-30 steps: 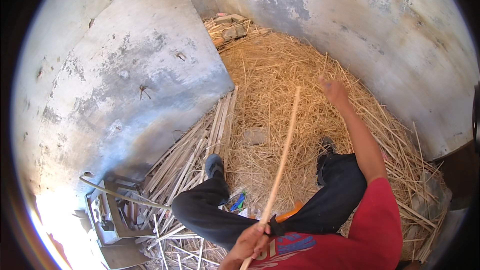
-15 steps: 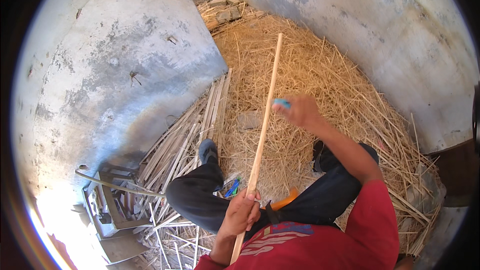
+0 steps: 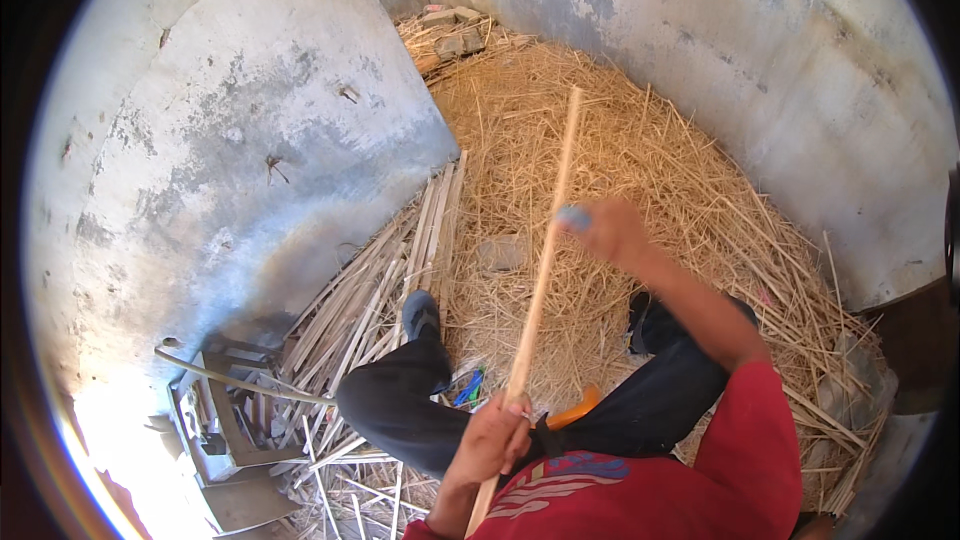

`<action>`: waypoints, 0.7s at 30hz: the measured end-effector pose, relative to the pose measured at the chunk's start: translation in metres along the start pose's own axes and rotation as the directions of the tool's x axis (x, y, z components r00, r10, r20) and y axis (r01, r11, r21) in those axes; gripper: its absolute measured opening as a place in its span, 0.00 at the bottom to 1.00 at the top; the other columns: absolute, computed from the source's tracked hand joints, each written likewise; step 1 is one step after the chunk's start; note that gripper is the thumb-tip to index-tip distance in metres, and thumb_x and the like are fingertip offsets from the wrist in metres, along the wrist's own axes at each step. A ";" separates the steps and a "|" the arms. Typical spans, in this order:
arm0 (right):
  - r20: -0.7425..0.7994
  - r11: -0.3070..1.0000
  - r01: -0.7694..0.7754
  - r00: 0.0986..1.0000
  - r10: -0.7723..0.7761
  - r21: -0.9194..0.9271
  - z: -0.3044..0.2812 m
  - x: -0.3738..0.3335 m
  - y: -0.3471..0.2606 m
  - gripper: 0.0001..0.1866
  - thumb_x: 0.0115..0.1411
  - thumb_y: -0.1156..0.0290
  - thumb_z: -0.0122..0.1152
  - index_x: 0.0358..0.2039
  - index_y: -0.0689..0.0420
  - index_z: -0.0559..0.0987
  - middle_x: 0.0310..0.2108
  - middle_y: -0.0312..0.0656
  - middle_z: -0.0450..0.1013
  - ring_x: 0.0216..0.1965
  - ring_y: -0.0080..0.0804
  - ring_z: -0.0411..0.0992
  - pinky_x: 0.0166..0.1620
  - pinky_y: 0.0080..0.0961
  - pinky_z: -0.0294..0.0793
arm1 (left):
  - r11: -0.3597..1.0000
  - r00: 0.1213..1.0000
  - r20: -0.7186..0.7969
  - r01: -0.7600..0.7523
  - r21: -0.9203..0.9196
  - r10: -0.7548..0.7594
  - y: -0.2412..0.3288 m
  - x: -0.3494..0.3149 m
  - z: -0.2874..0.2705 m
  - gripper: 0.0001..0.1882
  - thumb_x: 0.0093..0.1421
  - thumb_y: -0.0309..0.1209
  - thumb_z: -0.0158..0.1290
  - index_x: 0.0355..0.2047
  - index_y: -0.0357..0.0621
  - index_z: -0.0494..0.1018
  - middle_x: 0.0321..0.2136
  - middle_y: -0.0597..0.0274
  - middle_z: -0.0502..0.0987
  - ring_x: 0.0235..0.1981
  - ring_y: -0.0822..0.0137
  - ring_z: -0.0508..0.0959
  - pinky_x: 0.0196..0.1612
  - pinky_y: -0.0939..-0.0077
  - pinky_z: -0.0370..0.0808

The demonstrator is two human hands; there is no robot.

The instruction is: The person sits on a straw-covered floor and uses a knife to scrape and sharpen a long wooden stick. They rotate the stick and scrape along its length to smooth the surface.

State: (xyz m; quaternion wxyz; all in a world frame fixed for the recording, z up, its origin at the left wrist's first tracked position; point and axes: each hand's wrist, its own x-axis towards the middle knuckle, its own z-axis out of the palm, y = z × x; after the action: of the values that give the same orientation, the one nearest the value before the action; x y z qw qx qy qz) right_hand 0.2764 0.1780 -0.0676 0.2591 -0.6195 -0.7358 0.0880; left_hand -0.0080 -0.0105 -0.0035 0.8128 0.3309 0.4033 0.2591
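Tan, slender wooden stick (image 3: 541, 285) slants over loose yellow straw (image 3: 650, 165); left hand (image 3: 492, 438) closed around its lower part. Right hand (image 3: 612, 230), blurred, is at the stick's upper half, small blue item (image 3: 574, 217) at the fingertips; whether gripped, cannot tell.

The long strip (image 3: 535, 315) slants up from the left hand (image 3: 488, 440) over the straw (image 3: 660, 170), a bar between the two sides. The right hand (image 3: 615, 233), with a blue piece (image 3: 574, 218), blocks the strip's right side partway up; above it, a hand could pass on either side of the strip's upper length. Leftward, passage runs over the low stick pile (image 3: 365, 285) until the left wall (image 3: 270, 110); rightward, over straw to the curved right wall (image 3: 770, 110). Bent knees (image 3: 385, 395) hem in the near space.
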 end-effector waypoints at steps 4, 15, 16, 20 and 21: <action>-0.021 0.903 0.413 0.910 -0.414 0.114 0.005 -0.051 -0.067 0.33 0.50 0.30 0.51 0.15 0.51 0.76 0.11 0.38 0.69 0.13 0.35 0.70 0.17 0.33 0.66 | 0.994 0.996 0.034 -0.081 -0.080 0.084 0.009 0.002 -0.004 0.14 0.70 0.41 0.35 0.39 0.43 0.61 0.09 0.71 0.58 0.05 0.76 0.55 0.17 0.80 0.59; -0.125 0.925 0.379 0.920 -0.372 0.031 0.004 -0.038 -0.044 0.34 0.50 0.27 0.49 0.16 0.49 0.74 0.09 0.35 0.65 0.09 0.30 0.65 0.14 0.28 0.62 | 0.990 0.995 0.025 -0.098 0.104 0.096 0.005 -0.007 0.001 0.13 0.71 0.39 0.34 0.38 0.41 0.60 0.11 0.69 0.58 0.07 0.78 0.56 0.10 0.86 0.55; -0.084 0.900 0.435 0.897 -0.435 -0.009 0.003 -0.042 -0.052 0.36 0.51 0.27 0.48 0.12 0.49 0.72 0.08 0.34 0.65 0.09 0.29 0.64 0.14 0.28 0.62 | 0.989 0.995 0.013 -0.098 0.110 0.097 0.006 -0.009 0.000 0.13 0.71 0.39 0.34 0.39 0.41 0.60 0.11 0.69 0.59 0.07 0.78 0.57 0.10 0.86 0.55; -0.227 0.990 0.144 0.964 -0.142 -0.010 -0.008 0.008 0.010 0.36 0.53 0.26 0.41 0.16 0.47 0.75 0.07 0.32 0.62 0.08 0.27 0.61 0.13 0.26 0.59 | 0.991 0.998 0.023 -0.053 0.125 0.051 -0.004 -0.016 0.001 0.14 0.71 0.39 0.34 0.38 0.41 0.61 0.12 0.70 0.59 0.09 0.79 0.57 0.11 0.86 0.56; -0.164 0.994 0.023 0.986 -0.040 -0.105 -0.018 0.018 0.026 0.37 0.54 0.26 0.39 0.21 0.46 0.81 0.08 0.33 0.64 0.08 0.26 0.60 0.13 0.25 0.58 | 0.995 0.996 0.069 -0.056 0.082 0.050 -0.007 -0.016 0.003 0.14 0.71 0.39 0.34 0.37 0.41 0.61 0.12 0.71 0.60 0.09 0.80 0.58 0.11 0.87 0.56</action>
State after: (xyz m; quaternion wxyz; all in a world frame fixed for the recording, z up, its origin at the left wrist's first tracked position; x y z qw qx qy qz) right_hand 0.3063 0.1970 -0.0593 0.2885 -0.6253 -0.7251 -0.0060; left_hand -0.0131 -0.0273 0.0001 0.8042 0.3837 0.3774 0.2522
